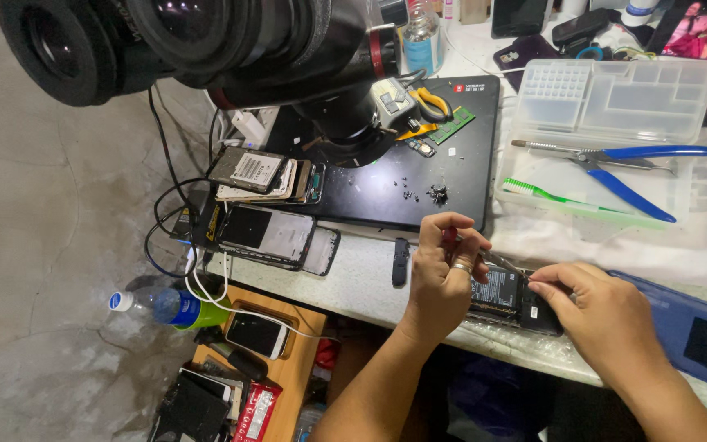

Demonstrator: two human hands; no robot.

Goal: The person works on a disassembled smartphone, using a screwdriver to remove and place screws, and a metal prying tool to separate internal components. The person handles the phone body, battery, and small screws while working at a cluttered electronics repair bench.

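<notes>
An opened black phone [511, 299] lies near the front edge of the white workbench [370, 274], its battery and inner parts showing. My left hand [443, 274], with a ring on one finger, grips a thin screwdriver with a red handle [450, 239] whose metal tip reaches over the phone. My right hand [603, 315] rests on the phone's right end, fingers pressing down on it. A small black part [400, 262] lies on the bench just left of my left hand.
A microscope [206, 41] looms over a black mat [403, 180] with scattered screws. Stacked phones [267, 233] sit left. A clear organiser box [615, 106], blue-handled pliers [615, 164] and a green toothbrush [550, 196] lie right. On the floor, a bottle [165, 307] and more phones.
</notes>
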